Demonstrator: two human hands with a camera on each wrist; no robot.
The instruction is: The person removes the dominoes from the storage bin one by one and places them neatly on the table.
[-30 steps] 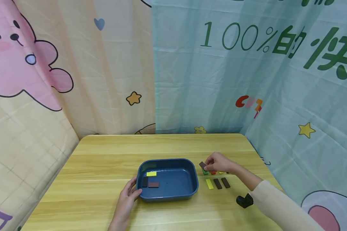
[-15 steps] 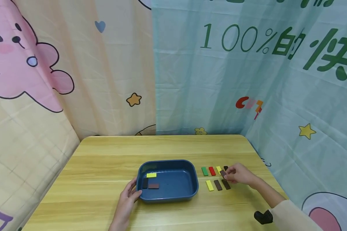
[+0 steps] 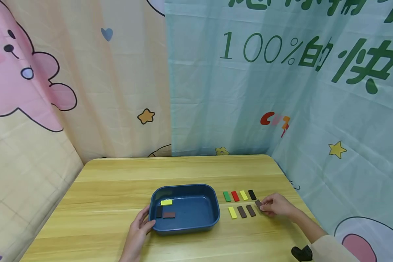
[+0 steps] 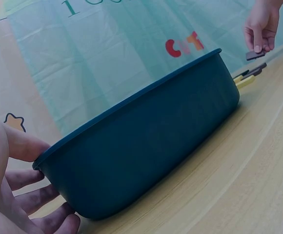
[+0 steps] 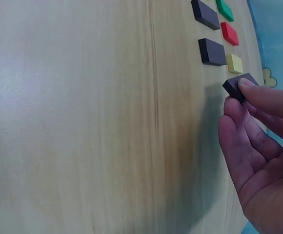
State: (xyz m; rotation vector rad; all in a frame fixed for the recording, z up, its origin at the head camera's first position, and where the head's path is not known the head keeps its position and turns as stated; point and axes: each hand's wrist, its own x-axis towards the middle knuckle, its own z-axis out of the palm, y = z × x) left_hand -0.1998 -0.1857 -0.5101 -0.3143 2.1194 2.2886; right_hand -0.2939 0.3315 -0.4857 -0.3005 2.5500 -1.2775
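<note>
My left hand (image 3: 137, 230) holds the left end of a blue plastic tray (image 3: 185, 230), its thumb at the rim and its fingers (image 4: 36, 199) along the outside wall. Inside the tray lie a yellow domino (image 3: 166, 202), a black domino (image 3: 159, 211) and a brown domino (image 3: 169, 215). Between thumb and fingertips, my right hand (image 3: 277, 205) pinches another brown domino (image 5: 240, 87), just right of two rows of dominoes. The far row has a green domino (image 3: 227, 196), a red one, a yellow one and a black one (image 3: 252, 195); a yellow domino (image 3: 232, 213) and two dark brown ones form the near row.
The wooden table (image 3: 111, 189) has curtains behind it and at both sides. A black object (image 3: 302, 253) sits by the right sleeve, near the table's lower right.
My right hand, with the brown domino, has moved right and toward me from above the green domino to the near row's right end. My left hand has stayed on the tray.
</note>
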